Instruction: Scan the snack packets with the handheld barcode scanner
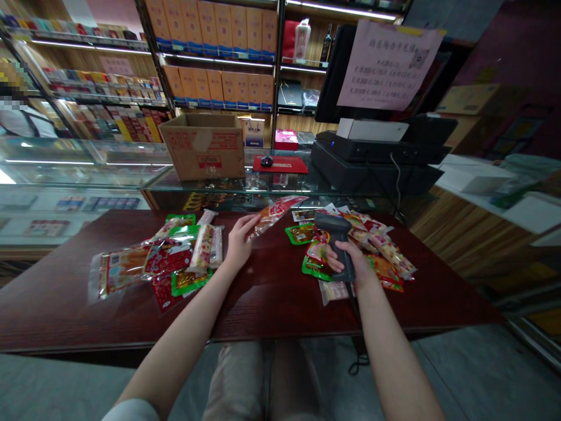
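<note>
My left hand point(240, 242) grips the near end of a red and clear snack packet point(277, 215), tilted up above the middle of the dark wooden table point(267, 304). My right hand point(348, 260) is wrapped round the handle of a black barcode scanner point(335, 234), its head pointing left toward the packet. Below the scanner, its cord drops over the table's front edge. A pile of snack packets point(388, 251) lies under and right of my right hand. Left of my left hand lies another pile of packets point(169, 257), some red, some green-edged, some clear.
Behind the table is a glass counter point(197, 188) with an open cardboard box point(210, 149), a mouse point(266, 161) on a red pad and a black cash register point(372, 164). A monitor with a paper notice point(390, 64) stands above. Shelves of boxes point(219, 29) line the back; a person's sleeve shows far left.
</note>
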Tool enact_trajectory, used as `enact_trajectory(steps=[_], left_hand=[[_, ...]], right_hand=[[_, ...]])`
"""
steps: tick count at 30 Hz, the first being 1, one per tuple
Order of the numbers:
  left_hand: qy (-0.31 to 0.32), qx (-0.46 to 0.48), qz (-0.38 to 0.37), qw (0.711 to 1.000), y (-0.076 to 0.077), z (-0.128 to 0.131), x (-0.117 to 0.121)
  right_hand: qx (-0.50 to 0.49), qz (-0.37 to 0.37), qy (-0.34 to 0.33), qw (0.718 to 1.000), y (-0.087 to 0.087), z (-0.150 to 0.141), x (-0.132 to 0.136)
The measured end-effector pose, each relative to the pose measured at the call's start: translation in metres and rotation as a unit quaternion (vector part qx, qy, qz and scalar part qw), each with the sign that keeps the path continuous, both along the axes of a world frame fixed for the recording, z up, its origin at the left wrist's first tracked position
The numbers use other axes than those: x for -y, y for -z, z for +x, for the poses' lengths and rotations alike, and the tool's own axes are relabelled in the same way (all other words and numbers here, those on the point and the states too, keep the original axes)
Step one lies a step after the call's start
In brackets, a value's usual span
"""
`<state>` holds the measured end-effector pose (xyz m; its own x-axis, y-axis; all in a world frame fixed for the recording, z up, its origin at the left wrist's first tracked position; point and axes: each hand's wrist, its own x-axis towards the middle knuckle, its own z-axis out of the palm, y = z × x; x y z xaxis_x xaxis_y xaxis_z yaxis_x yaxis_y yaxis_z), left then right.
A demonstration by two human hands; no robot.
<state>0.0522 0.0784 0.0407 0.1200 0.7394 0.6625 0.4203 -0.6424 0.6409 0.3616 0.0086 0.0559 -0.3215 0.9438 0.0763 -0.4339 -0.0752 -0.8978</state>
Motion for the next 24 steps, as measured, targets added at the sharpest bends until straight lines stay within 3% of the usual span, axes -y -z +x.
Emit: enact_trajectory(steps=[11, 19, 24], left_hand=[[-0.065, -0.081, 0.173, 0.979, 0.011, -0.008, -0.008], [-0.036, -0.11, 0.071, 0.991, 0.006, -0.015, -0.007], [-0.013, -0.145, 0.09, 0.985, 0.007, -0.015, -0.015]], right_hand=[[0.005, -0.004, -0.03, 1.0, 0.003, -0.006, 0.001], [0.023, 0.01, -0.071, 0.997, 0.008, -0.023, 0.005], [0.024, 0.014, -0.068, 0.997, 0.002, -0.028, 0.008]])
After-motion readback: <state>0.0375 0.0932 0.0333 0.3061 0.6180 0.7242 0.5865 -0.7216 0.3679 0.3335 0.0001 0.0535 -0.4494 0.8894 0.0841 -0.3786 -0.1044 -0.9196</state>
